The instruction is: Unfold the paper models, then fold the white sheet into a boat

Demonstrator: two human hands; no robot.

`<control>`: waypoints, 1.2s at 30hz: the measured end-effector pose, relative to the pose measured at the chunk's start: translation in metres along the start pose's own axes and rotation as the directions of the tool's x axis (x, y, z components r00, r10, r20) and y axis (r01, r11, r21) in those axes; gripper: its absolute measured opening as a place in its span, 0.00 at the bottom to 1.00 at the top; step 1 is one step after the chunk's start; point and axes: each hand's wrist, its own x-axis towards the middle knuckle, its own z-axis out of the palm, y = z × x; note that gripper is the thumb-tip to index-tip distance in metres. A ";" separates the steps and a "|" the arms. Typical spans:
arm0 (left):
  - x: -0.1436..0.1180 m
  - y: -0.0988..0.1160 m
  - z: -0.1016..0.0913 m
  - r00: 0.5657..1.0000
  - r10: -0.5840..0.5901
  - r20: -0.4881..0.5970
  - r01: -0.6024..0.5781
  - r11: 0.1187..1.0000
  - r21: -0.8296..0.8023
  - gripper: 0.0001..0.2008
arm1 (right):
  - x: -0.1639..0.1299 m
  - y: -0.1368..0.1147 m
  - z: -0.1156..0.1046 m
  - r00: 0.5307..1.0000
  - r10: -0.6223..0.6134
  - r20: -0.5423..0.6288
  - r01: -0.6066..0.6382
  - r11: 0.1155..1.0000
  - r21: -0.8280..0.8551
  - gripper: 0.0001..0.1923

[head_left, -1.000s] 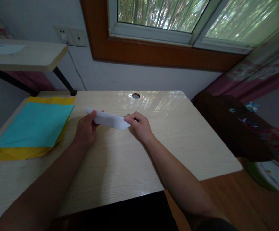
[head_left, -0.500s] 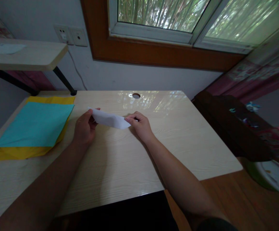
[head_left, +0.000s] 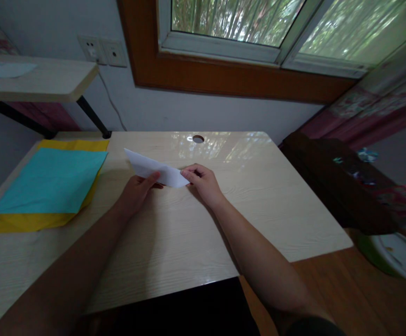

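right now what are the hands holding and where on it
A folded white paper. The right hand pinches its right tip; the left hand has fingers on its lower edge near the middle.

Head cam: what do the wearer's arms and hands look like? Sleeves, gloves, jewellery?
Both forearms are bare up to the frame's lower edge, with no sleeves in view. The left hand and right hand wear no gloves. No watch, ring or bracelet is visible, though the light is dim. No markings show.
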 end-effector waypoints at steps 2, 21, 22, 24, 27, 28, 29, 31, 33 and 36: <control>0.000 -0.001 0.000 1.000 -0.005 -0.001 0.005 0.999 0.040 0.21 | -0.001 0.001 0.003 0.996 0.039 0.082 -0.042 0.999 0.034 0.16; 0.002 0.005 0.007 0.994 0.030 -0.105 -0.048 0.982 -0.180 0.17 | -0.008 -0.007 0.002 0.936 0.099 0.339 -0.031 0.979 -0.202 0.20; 0.001 0.007 0.008 0.994 0.027 -0.106 -0.046 0.982 -0.182 0.17 | -0.008 -0.006 0.002 0.935 0.099 0.341 -0.030 0.979 -0.202 0.20; -0.001 0.011 0.009 0.994 0.031 -0.107 -0.049 0.985 -0.166 0.19 | -0.007 -0.004 0.002 0.932 0.086 0.353 -0.017 0.981 -0.194 0.19; -0.002 0.013 0.010 0.991 0.050 -0.123 -0.069 0.985 -0.156 0.20 | -0.006 -0.001 0.001 0.928 0.057 0.368 0.013 0.983 -0.185 0.17; -0.002 0.012 0.009 0.989 0.059 -0.135 -0.081 0.983 -0.166 0.20 | -0.006 0.000 0.000 0.928 0.053 0.370 0.018 0.983 -0.185 0.17; -0.001 0.011 0.009 0.987 0.067 -0.146 -0.093 0.979 -0.180 0.19 | -0.006 0.000 0.000 0.927 0.054 0.370 0.017 0.982 -0.186 0.17; 0.001 0.009 0.008 0.983 0.078 -0.167 -0.113 0.972 -0.206 0.18 | -0.006 0.000 0.000 0.928 0.066 0.366 0.008 0.980 -0.197 0.17; 0.003 0.008 0.007 0.980 0.079 -0.180 -0.120 0.967 -0.227 0.17 | -0.006 0.000 0.000 0.930 0.080 0.358 -0.002 0.977 -0.213 0.18; 0.003 0.008 0.007 0.977 0.078 -0.200 -0.127 0.961 -0.247 0.17 | -0.006 -0.001 0.001 0.932 0.083 0.353 -0.002 0.975 -0.224 0.19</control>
